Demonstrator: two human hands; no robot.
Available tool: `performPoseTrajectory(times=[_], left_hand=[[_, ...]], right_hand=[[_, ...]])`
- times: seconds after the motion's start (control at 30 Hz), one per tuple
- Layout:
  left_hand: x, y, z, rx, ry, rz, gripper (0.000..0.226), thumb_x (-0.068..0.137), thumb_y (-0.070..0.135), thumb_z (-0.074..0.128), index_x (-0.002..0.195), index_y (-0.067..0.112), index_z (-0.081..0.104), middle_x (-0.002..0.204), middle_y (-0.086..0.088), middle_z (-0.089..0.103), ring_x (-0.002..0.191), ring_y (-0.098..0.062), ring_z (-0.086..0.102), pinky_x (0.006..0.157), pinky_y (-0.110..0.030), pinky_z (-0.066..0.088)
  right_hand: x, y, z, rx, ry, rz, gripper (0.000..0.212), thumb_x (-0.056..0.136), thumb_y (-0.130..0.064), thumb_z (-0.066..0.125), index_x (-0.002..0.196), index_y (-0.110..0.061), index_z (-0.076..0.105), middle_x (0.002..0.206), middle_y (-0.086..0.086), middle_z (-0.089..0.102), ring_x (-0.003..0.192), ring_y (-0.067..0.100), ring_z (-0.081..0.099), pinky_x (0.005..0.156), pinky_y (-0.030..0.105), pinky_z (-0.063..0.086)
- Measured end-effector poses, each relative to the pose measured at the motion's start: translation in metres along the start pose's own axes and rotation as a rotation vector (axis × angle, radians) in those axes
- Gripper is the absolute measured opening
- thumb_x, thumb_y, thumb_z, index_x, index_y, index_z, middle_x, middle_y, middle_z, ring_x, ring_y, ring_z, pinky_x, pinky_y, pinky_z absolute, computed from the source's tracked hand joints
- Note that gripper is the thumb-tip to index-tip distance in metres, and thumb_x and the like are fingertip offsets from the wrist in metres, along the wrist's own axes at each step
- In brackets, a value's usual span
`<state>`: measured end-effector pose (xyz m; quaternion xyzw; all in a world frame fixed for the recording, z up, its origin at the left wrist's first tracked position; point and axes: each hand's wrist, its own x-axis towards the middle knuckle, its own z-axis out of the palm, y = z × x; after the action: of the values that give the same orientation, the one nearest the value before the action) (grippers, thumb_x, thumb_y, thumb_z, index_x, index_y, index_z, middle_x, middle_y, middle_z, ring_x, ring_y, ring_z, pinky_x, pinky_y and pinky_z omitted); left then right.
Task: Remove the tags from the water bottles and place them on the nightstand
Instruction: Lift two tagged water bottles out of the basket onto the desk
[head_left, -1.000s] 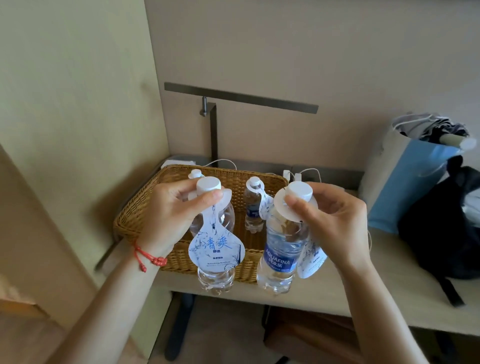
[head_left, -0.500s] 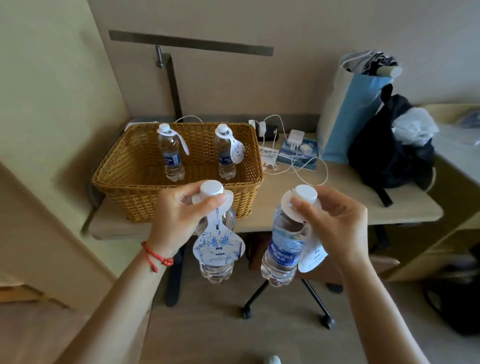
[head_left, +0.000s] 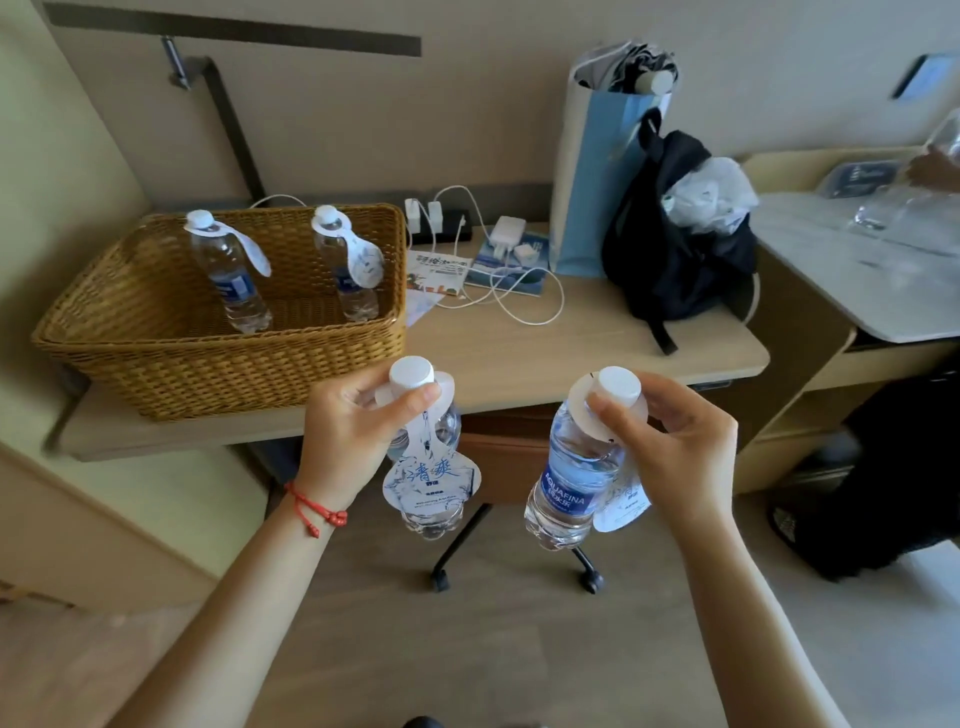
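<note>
Water bottles come in four here: two hang in the air in front of the surface (head_left: 597, 343), one in each hand, and two stand upright in the wicker basket (head_left: 156, 358) at its left end. The left hand (head_left: 353, 431) is closed round the neck of the left bottle (head_left: 431, 519), thumb pressed just under the cap, and its tag (head_left: 432, 480) hangs flat down the front. The right hand (head_left: 670, 441) pinches the neck of the right bottle (head_left: 563, 493) the same way; that tag (head_left: 621, 506) trails behind the label.

Both look full, so fairly heavy for a neck-only hold, and the smooth plastic could slip — the ridge under the cap is the safest grip. The tags look like thin card, light and easily torn; each is ringed round the neck, so it should lift off over the cap if eased at the ring rather than tugged by the tail. The basket bottles (head_left: 228, 275) also wear tags. Which piece of furniture is the nightstand I cannot tell.
</note>
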<state>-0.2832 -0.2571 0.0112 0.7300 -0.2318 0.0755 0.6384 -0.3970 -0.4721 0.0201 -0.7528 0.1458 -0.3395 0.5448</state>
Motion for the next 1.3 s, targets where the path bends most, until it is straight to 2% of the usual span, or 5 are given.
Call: performPoseTrajectory(times=[0.17,0.53,0.77,1.03,1.3], left_hand=[[-0.004,0.008,0.053,0.002,0.024,-0.007,0.027,0.067,0.04,0.07,0.089,0.024,0.072,0.09,0.013,0.073,0.086,-0.019,0.068,0.08,-0.037,0.052],[0.02,0.014,0.131,-0.008,0.032,0.004,0.023,0.068,0.038,0.071,0.088,0.026,0.071,0.082,0.02,0.072,0.081,-0.008,0.068,0.071,-0.019,0.052],[0.06,-0.006,0.15,0.046,0.046,0.024,0.02,0.071,0.024,0.072,0.092,0.024,0.07,0.077,0.023,0.071,0.079,-0.003,0.065,0.072,-0.016,0.051],[0.125,-0.045,0.157,0.126,0.067,0.073,0.017,0.069,0.038,0.072,0.083,0.044,0.064,0.076,0.035,0.066,0.076,0.008,0.061,0.067,-0.006,0.044],[0.192,-0.099,0.164,0.152,0.06,0.052,0.025,0.07,0.034,0.073,0.092,0.04,0.063,0.083,0.034,0.066,0.085,0.008,0.061,0.074,-0.006,0.044]], right_hand=[[0.017,0.017,-0.052,-0.03,0.008,-0.001,0.021,0.068,-0.026,0.079,0.085,-0.031,0.069,0.082,-0.02,0.07,0.078,-0.004,0.063,0.065,0.008,0.047],[0.073,0.046,-0.109,-0.058,0.022,-0.009,0.02,0.07,-0.026,0.078,0.087,-0.025,0.069,0.085,-0.016,0.069,0.079,-0.007,0.062,0.066,0.005,0.044],[0.119,0.067,-0.098,-0.014,0.041,0.02,0.019,0.069,-0.026,0.079,0.084,-0.032,0.068,0.082,-0.019,0.069,0.077,-0.004,0.062,0.066,0.006,0.045],[0.186,0.1,-0.064,0.006,0.004,0.044,0.019,0.069,-0.029,0.078,0.081,-0.038,0.067,0.082,-0.029,0.068,0.079,-0.006,0.063,0.064,0.004,0.044],[0.256,0.136,-0.016,0.015,-0.031,0.081,0.017,0.07,-0.027,0.078,0.084,-0.031,0.07,0.086,-0.017,0.07,0.082,-0.006,0.062,0.069,0.004,0.044]])
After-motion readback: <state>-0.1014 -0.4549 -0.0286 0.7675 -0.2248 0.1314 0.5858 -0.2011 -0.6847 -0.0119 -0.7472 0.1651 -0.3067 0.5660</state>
